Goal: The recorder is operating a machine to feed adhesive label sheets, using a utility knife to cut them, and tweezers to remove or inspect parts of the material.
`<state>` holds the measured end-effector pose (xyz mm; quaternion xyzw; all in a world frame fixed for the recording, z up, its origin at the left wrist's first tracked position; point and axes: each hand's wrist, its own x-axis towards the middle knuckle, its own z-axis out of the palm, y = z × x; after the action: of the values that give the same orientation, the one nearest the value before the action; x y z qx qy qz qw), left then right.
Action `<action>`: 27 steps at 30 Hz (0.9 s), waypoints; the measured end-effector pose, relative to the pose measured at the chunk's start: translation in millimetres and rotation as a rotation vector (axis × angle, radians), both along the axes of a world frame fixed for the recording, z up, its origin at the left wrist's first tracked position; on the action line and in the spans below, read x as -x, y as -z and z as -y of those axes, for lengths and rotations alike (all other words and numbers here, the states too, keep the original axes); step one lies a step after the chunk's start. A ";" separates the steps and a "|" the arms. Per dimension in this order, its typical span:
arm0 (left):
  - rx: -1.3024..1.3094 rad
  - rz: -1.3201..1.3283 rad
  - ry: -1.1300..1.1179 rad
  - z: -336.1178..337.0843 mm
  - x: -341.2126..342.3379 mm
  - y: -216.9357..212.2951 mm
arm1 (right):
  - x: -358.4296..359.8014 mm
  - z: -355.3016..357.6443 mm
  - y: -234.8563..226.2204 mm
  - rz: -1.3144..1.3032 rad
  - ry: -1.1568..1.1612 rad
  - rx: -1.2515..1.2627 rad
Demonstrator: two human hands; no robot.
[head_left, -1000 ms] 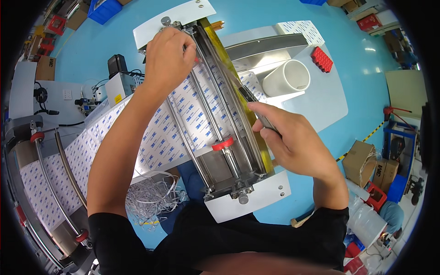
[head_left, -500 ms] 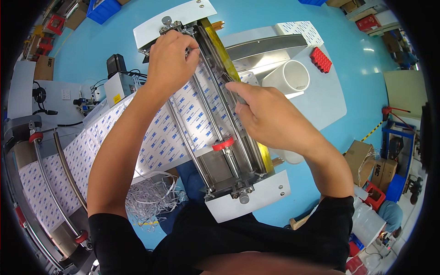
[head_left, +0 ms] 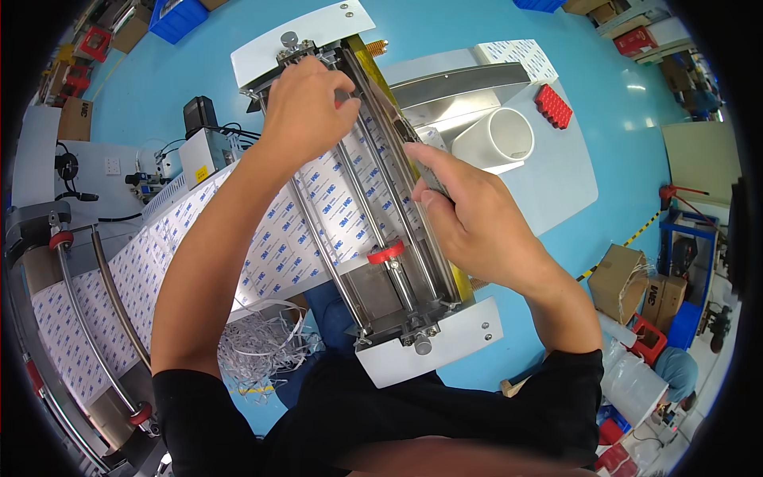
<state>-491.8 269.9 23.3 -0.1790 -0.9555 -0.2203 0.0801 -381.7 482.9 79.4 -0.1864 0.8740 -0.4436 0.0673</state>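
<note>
A roller machine with white end plates lies in front of me, its steel rods running from far to near. White sheet with blue print passes beneath the rods. At the far end, my left hand curls over the rods; a bit of red ring shows under its thumb. On the right side, my right hand grips a slim grey, knife-like tool, forefinger stretched along it toward the yellow-edged bar. Its tip is hard to make out. Another red ring sits near the rods' near end.
On the light table at right stand a white tube, a red ridged block and a printed stack. Shredded white strips hang at lower left. More rollers stand at far left.
My right hand has shifted slightly right and nearer to me, and more of the grey tool shows. My left hand has moved a little to the right, baring some red under it.
</note>
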 end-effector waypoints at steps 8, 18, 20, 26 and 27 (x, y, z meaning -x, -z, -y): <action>0.256 0.060 -0.105 -25.9 0.3 -12.2 | -9.3 -10.5 -6.6 0.100 0.032 0.033; 0.186 0.079 -0.016 -19.8 3.1 -2.2 | -14.2 -22.1 -6.8 0.170 0.065 0.068; 0.130 0.127 0.010 -16.1 3.7 -2.4 | -13.8 -23.4 -7.1 0.192 0.071 0.078; -0.011 0.057 0.008 -0.9 11.7 -7.6 | -14.8 -28.8 -7.0 0.190 0.083 0.106; -0.014 -0.003 0.001 0.0 12.3 -7.6 | -15.0 -29.4 -7.1 0.192 0.083 0.106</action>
<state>-504.1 269.9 30.9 -0.1795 -0.9537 -0.2269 0.0827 -366.6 512.3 86.5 -0.1100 0.8458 -0.5076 0.1220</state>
